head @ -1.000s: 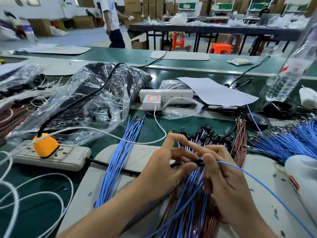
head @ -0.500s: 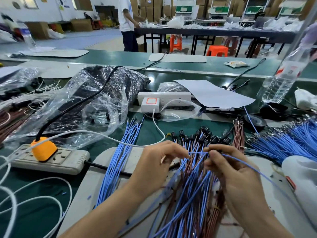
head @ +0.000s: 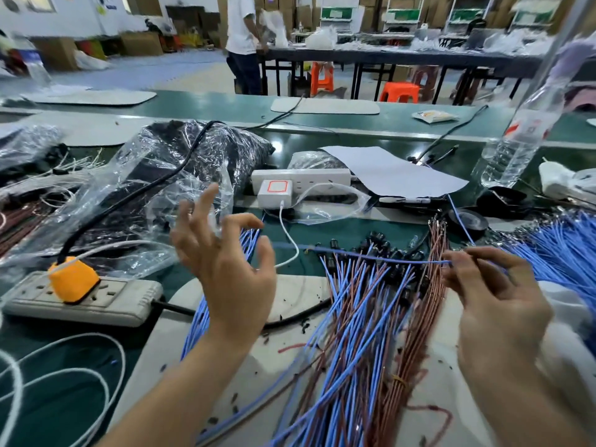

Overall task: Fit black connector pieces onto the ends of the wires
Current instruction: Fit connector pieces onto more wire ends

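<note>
My right hand (head: 490, 291) pinches a single blue wire (head: 371, 257) that stretches leftward above the table, blurred at its left end. My left hand (head: 225, 262) is raised with its fingers spread and holds nothing. Below lies a fanned bundle of blue and brown wires (head: 361, 333) whose far ends carry black connector pieces (head: 383, 250). A tied bundle of brown wires (head: 419, 317) lies beside it. Further blue wires lie at the left (head: 200, 317) and as a pile at the right (head: 558, 250).
A grey power strip (head: 106, 301) with an orange plug (head: 72, 279) sits at the left. A clear bag of black parts (head: 180, 175), a white power strip (head: 300, 179), a paper sheet (head: 393, 172) and a water bottle (head: 522, 137) stand behind. A person stands in the background.
My hands were together on a wire over the bundle. Now they are apart: my left hand has let go and lifted to the left, my right hand has drawn the blue wire out to the right.
</note>
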A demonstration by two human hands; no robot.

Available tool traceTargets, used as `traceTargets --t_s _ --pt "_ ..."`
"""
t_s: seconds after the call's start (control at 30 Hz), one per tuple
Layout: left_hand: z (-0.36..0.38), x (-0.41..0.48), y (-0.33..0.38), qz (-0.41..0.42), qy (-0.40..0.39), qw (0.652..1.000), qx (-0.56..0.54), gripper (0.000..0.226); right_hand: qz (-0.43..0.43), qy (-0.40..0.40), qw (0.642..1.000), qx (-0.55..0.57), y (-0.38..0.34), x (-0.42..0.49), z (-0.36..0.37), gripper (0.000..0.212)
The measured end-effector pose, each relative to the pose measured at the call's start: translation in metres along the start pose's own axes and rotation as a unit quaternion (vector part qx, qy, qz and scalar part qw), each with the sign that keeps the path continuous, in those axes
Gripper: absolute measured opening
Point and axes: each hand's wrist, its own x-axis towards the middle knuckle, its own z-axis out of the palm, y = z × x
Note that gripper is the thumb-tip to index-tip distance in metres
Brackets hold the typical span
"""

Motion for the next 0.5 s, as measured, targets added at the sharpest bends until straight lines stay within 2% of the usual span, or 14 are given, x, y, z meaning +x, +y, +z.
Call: traceTargets --t_s 0.03,0.07,0.13,0.17,0.23,0.33,0.5 --pt "-0.001 -0.005 0.007 0.074 -0.026 0.995 -0.06 0.017 -0.074 -0.045 0.994 -0.062 -0.002 -0.008 0.003 0.014" --pt "-0.002 -0.012 0.014 0.121 -0.088 0.979 -0.137 0.026 -0.138 -0.094 0.98 -0.112 -0.004 -0.017 0.005 0.014" --pt "-0.002 -0.026 0.029 0.144 -0.237 0.931 -0.237 0.035 -0.239 -0.173 0.94 -0.169 -0.004 -0.034 0.01 0.013" --pt "-0.001 -0.032 0.032 0.151 -0.28 0.914 -0.254 0.032 -0.278 -0.195 0.922 -0.185 -0.002 -0.04 0.011 0.014" --pt "0.002 -0.038 0.031 0.136 -0.296 0.902 -0.283 0.021 -0.312 -0.214 0.905 -0.191 0.0 -0.047 0.013 0.016" --pt "0.002 -0.033 0.028 0.093 -0.293 0.9 -0.309 0.021 -0.284 -0.23 0.915 -0.168 0.0 -0.047 0.013 0.021" --pt "0.003 -0.034 0.028 0.085 -0.321 0.896 -0.294 0.013 -0.29 -0.242 0.911 -0.166 -0.001 -0.046 0.012 0.022"
